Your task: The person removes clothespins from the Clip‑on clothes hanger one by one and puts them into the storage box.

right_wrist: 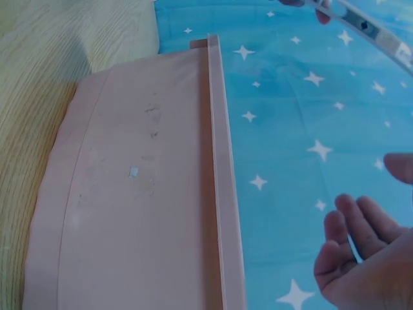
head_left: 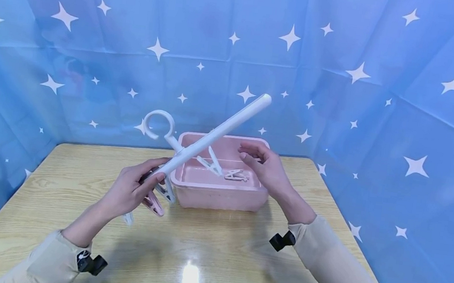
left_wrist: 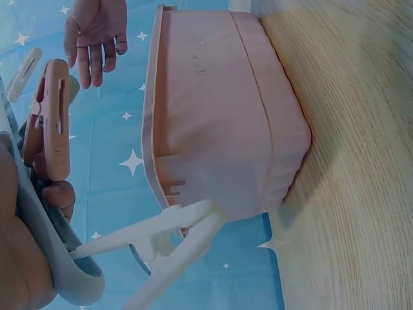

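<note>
My left hand (head_left: 134, 184) grips a white clip hanger (head_left: 219, 131) by its bar, which slants up to the right, with the round hook on its left side. Clothespins hang from the bar: a white clothespin (head_left: 212, 163) in front of the pink bin (head_left: 216, 197), a pale blue clothespin (head_left: 167, 192) and a pink clothespin (head_left: 154, 203) below the hand. In the left wrist view a white clothespin (left_wrist: 174, 236) dangles near the bin's side. Over the bin's right rim hovers my right hand (head_left: 264, 165), fingers loosely bent, holding nothing. A light clothespin (head_left: 236, 175) lies inside the bin.
The bin stands at the back of a wooden table (head_left: 205, 247). Blue cloth (head_left: 223, 32) with white stars hangs behind the table and along both sides. Black wrist cameras are on both sleeves.
</note>
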{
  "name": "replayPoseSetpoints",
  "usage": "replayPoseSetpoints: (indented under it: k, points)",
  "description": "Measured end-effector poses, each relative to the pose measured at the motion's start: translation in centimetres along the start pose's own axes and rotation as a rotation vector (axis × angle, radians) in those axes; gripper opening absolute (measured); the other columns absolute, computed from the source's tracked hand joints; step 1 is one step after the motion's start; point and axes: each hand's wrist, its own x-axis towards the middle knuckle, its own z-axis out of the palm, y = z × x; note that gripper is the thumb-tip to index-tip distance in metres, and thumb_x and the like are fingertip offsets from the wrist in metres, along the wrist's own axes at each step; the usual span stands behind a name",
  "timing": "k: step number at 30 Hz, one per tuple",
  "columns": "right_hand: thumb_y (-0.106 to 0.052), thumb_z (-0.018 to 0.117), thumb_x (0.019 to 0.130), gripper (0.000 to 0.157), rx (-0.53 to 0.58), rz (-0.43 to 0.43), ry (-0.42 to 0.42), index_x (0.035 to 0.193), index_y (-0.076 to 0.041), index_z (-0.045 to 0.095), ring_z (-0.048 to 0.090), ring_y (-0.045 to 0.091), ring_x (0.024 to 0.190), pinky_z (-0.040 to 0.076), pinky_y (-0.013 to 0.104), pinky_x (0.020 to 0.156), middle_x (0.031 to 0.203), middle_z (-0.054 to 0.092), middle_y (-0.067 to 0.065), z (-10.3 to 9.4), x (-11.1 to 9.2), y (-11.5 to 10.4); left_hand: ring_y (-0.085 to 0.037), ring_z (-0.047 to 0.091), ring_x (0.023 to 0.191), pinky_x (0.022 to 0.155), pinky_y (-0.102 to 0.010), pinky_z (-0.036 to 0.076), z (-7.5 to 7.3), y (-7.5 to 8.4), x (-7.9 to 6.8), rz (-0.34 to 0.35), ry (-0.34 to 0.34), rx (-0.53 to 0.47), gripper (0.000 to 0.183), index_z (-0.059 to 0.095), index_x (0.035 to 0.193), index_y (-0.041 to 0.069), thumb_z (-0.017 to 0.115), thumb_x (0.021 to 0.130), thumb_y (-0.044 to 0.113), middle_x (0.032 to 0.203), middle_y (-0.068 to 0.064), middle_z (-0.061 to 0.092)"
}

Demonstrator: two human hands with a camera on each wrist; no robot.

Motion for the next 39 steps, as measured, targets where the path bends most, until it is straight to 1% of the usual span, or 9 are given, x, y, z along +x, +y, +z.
replayPoseSetpoints:
  k: [5,8,13,19,25,32,35,39]
  points:
    - [-0.029,0.063,0.099,0.041,-0.008,0.007,-0.013,0.138,-0.015,0.059,0.06,0.023,0.122,0.05,0.033,0.1,0.134,0.064,0.008,0.2,-0.2,-0.5,-0.001,0.067,0.054,0.053,-0.026,0.059,-0.1,-0.3,0.2,0.01,0.019,0.049,0.039,0.051,0.145,0.022,0.049,0.106,0.017,0.097,-0.01,0.064]
    - [-0.028,0.063,0.099,0.04,-0.006,0.004,-0.014,0.137,-0.016,0.059,0.06,0.023,0.12,0.05,0.032,0.098,0.133,0.064,0.007,0.3,-0.3,-0.7,-0.001,0.067,0.054,0.053,-0.026,0.059,-0.1,-0.4,0.2,0.008,0.022,0.06,0.038,0.051,0.144,0.023,0.049,0.106,0.018,0.096,-0.008,0.064]
    - [-0.031,0.063,0.099,0.04,-0.004,0.001,-0.025,0.137,-0.017,0.06,0.06,0.022,0.118,0.051,0.033,0.096,0.133,0.064,0.005,0.4,-0.4,-0.8,-0.002,0.067,0.054,0.052,-0.026,0.059,-0.1,-0.4,0.3,0.005,0.021,0.059,0.038,0.051,0.144,0.023,0.049,0.106,0.019,0.096,-0.006,0.064]
    - [-0.029,0.063,0.1,0.039,0.005,-0.021,-0.033,0.136,-0.015,0.06,0.06,0.021,0.118,0.051,0.031,0.095,0.132,0.065,0.006,0.6,-0.6,-1.0,-0.002,0.067,0.055,0.052,-0.027,0.059,0.0,-0.4,0.5,0.001,0.02,0.059,0.038,0.051,0.144,0.024,0.049,0.106,0.02,0.096,-0.006,0.064]
    - [-0.028,0.062,0.1,0.038,0.017,-0.04,-0.051,0.136,-0.016,0.06,0.06,0.021,0.119,0.049,0.037,0.097,0.13,0.065,0.006,0.8,-1.0,-1.7,-0.004,0.069,0.055,0.052,-0.027,0.059,0.1,-0.4,0.4,-0.014,0.007,0.037,0.038,0.05,0.145,0.024,0.049,0.107,0.021,0.097,-0.008,0.064]
    - [-0.027,0.061,0.1,0.036,0.016,-0.053,-0.072,0.135,-0.016,0.061,0.062,0.021,0.118,0.051,0.033,0.095,0.131,0.065,0.005,1.0,-1.3,-2.3,-0.002,0.067,0.054,0.052,-0.026,0.058,0.2,-0.4,0.5,0.017,0.023,0.055,0.038,0.051,0.144,0.025,0.049,0.106,0.019,0.096,-0.006,0.065]
    - [-0.027,0.061,0.101,0.035,0.017,-0.053,-0.08,0.133,-0.015,0.062,0.063,0.021,0.117,0.052,0.033,0.093,0.13,0.066,0.005,1.0,-1.4,-2.5,-0.003,0.068,0.054,0.052,-0.027,0.059,0.3,-0.4,0.5,0.011,0.011,0.035,0.038,0.051,0.145,0.024,0.048,0.107,0.02,0.097,-0.007,0.065]
    - [-0.028,0.06,0.101,0.034,0.026,-0.048,-0.093,0.132,-0.015,0.062,0.063,0.022,0.117,0.052,0.036,0.095,0.129,0.066,0.005,1.1,-1.5,-2.7,-0.004,0.069,0.054,0.052,-0.028,0.059,0.5,-0.4,0.5,-0.004,0.001,0.018,0.038,0.05,0.145,0.024,0.048,0.107,0.02,0.098,-0.009,0.064]
